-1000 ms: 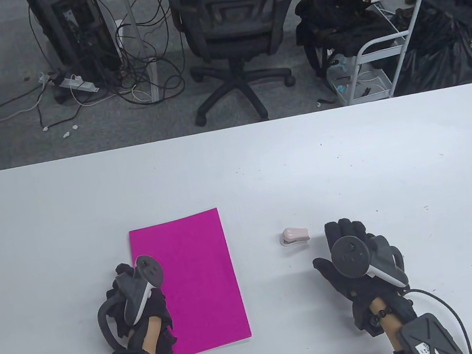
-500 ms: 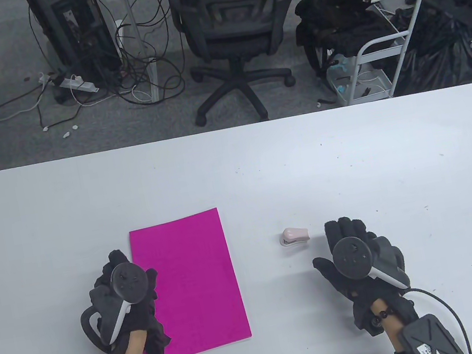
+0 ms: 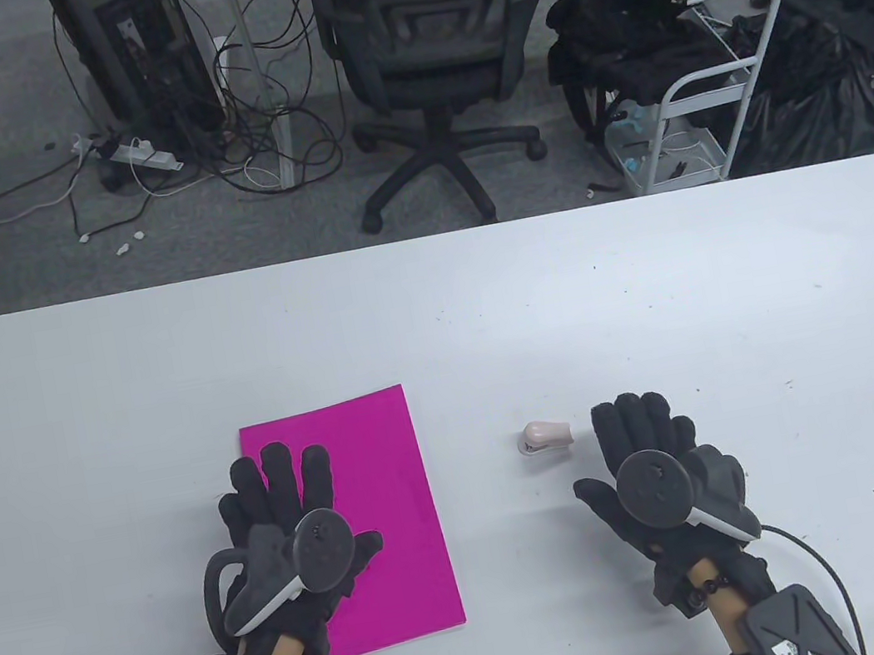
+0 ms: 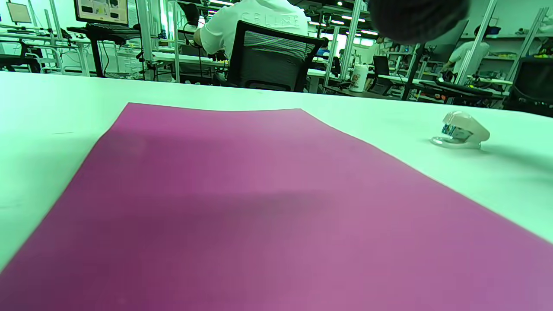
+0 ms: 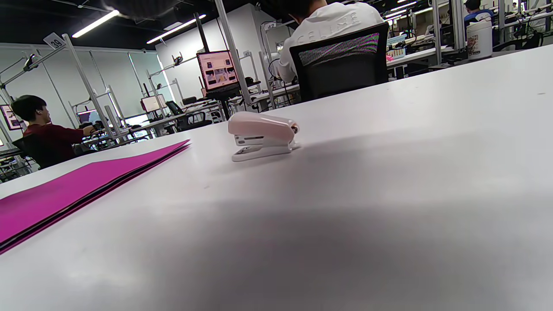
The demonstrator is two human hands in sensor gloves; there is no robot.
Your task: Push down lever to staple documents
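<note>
A magenta stack of sheets (image 3: 384, 506) lies flat on the white table (image 3: 436, 319); it fills the left wrist view (image 4: 259, 207) and shows at the left of the right wrist view (image 5: 77, 185). A small pale pink stapler (image 3: 545, 437) stands to its right, also seen in the left wrist view (image 4: 460, 130) and the right wrist view (image 5: 262, 134). My left hand (image 3: 283, 507) lies open, fingers spread, on the left part of the sheets. My right hand (image 3: 643, 443) is open and empty on the table just right of the stapler, not touching it.
Beyond the table's far edge stand an office chair (image 3: 438, 48), a computer tower with cables (image 3: 138, 67) and a white cart with black bags (image 3: 704, 69). Cables run from both wrists off the near edge.
My left hand has turned from curled at the sheets' left edge to flat with fingers spread on the sheets. My right hand has edged slightly forward. The stapler and sheets have stayed put.
</note>
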